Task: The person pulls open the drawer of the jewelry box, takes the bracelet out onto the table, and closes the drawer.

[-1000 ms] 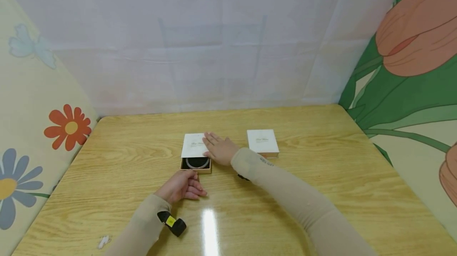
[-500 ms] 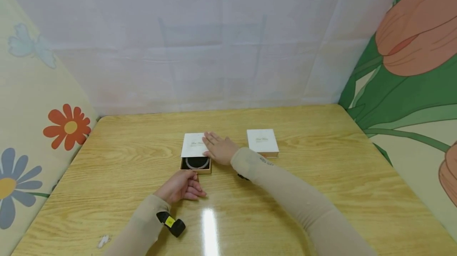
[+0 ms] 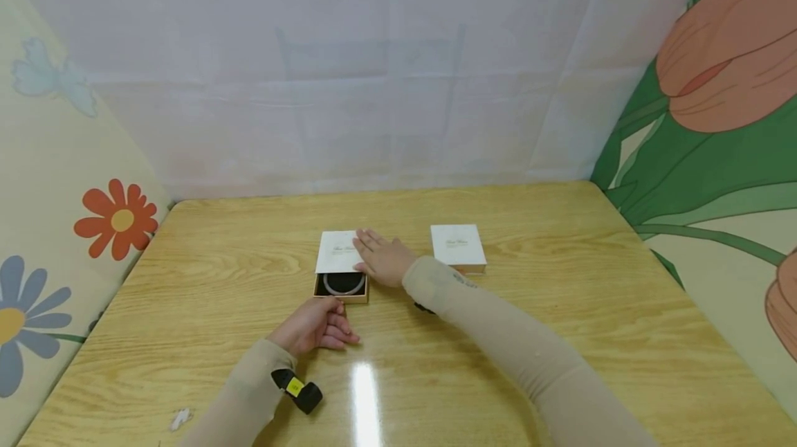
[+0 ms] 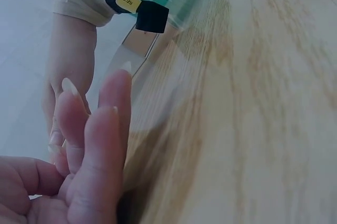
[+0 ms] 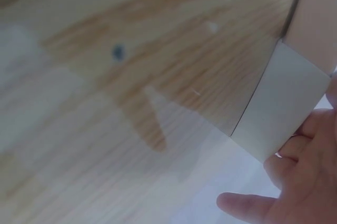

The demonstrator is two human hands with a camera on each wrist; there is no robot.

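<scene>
A small white-topped gift box [image 3: 337, 251] lies on the wooden table, its inner tray [image 3: 356, 299] slid partly out toward me. A pale ring-shaped bangle [image 3: 344, 292] sits on the tray's black lining. My left hand [image 3: 320, 324] pinches the tray's front edge between thumb and index finger, the other fingers loosely bent; the exact grip is hidden. My right hand [image 3: 386, 261] rests on the right side of the white cover, fingers laid straight over it. In the right wrist view, its fingertips touch the cover [image 5: 281, 103] beside the tan tray front.
A second white box [image 3: 458, 246], closed, stands to the right of my right hand. Near the table's left front is a small white scrap [image 3: 180, 419]. A white curtain [image 3: 386, 87] hangs behind the table, with flower-patterned panels at both sides.
</scene>
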